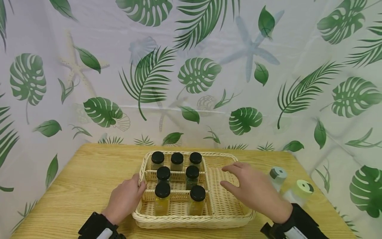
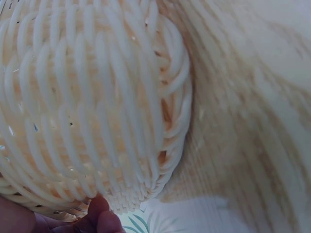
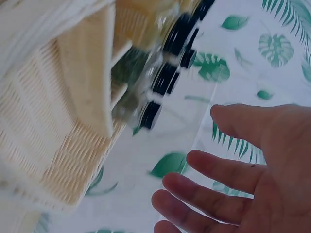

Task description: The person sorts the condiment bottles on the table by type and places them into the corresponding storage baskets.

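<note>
A cream wicker basket [image 1: 221, 219] with dividers stands on the wooden table. My left hand [image 1: 126, 196] grips its left rim; in the left wrist view its fingertips [image 2: 104, 216] lie against the woven wall [image 2: 92, 107]. Several black-lidded glass jars fill the left compartments: three at the back, two in the middle, and two in front, including a jar of yellow contents [image 1: 162, 202] and another front jar [image 1: 197, 202]. Over the undivided right compartment [image 1: 222, 196] hovers my right hand [image 1: 253, 189], fingers spread and holding nothing; the right wrist view shows its palm [image 3: 286, 165].
Right of the basket, partly behind my right arm, are two blurred containers, one with a grey-blue lid [image 1: 278, 173] and one with a yellow-green lid [image 1: 304, 188]. A leaf-patterned cloth [image 1: 191, 132] hangs behind the table [image 1: 98, 166].
</note>
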Demonstrator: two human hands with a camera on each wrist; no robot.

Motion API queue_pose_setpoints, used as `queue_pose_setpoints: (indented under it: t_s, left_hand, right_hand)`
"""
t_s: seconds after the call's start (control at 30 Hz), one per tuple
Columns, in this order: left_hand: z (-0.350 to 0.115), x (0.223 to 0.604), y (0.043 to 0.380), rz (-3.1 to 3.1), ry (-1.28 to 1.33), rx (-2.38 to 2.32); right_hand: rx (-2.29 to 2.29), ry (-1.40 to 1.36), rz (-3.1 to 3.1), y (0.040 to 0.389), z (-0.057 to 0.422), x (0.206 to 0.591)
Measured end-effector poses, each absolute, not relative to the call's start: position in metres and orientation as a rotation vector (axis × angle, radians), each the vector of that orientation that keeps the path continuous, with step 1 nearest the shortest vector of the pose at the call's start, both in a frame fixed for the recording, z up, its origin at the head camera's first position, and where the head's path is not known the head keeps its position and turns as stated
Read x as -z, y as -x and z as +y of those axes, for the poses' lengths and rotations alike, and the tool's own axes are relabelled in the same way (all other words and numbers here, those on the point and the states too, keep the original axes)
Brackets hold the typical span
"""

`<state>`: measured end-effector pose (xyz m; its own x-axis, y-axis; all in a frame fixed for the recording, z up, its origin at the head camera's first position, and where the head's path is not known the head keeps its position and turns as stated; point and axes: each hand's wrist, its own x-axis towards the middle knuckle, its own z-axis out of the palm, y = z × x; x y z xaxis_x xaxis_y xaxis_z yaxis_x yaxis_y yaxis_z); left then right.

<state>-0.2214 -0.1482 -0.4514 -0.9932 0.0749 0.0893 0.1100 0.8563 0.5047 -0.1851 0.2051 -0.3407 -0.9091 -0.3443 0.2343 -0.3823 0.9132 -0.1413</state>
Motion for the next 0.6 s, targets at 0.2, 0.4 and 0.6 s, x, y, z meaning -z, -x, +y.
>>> queue_pose_setpoints:
  t_s: [0.2,0.4,0.6]
  left_hand:
    - [-0.149,0.451,0.22,-2.968,0.151,0.824]
    - [-0.148,0.449,0.22,-2.97,0.142,0.823]
    - [-0.148,0.449,0.221,-2.974,0.143,0.821]
  right_hand:
    - [-0.3,-0.49,-2.874,0.194,0.237,0.338]
    - [-0.268,-0.392,-2.912,0.2,0.264,0.337]
    - [-0.234,-0.334,-2.963,0.206,0.29,0.339]
